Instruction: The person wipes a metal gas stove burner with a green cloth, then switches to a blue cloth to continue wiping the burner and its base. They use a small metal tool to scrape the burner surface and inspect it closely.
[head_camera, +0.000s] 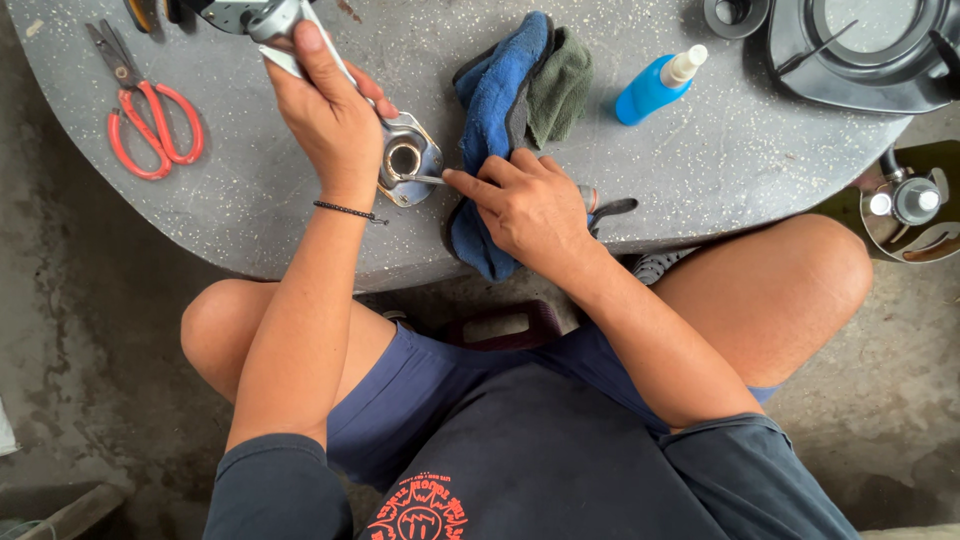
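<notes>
My left hand (335, 115) grips a long silver metal part (408, 158) with a round open socket at its near end, holding it tilted over the grey speckled table (250, 200). My right hand (525, 205) holds a thin metal tool (425, 179) whose tip pokes into the rim of that socket; the tool's dark handle sticks out behind the palm. Under my right hand lies a blue cloth (495, 110), with a green cloth (560, 90) next to it.
Red-handled scissors (150, 125) lie at the table's left. A blue spray bottle (655, 85) lies right of the cloths. A dark round appliance body (865, 50) sits at the far right. More metal parts (910, 205) rest on the floor at right.
</notes>
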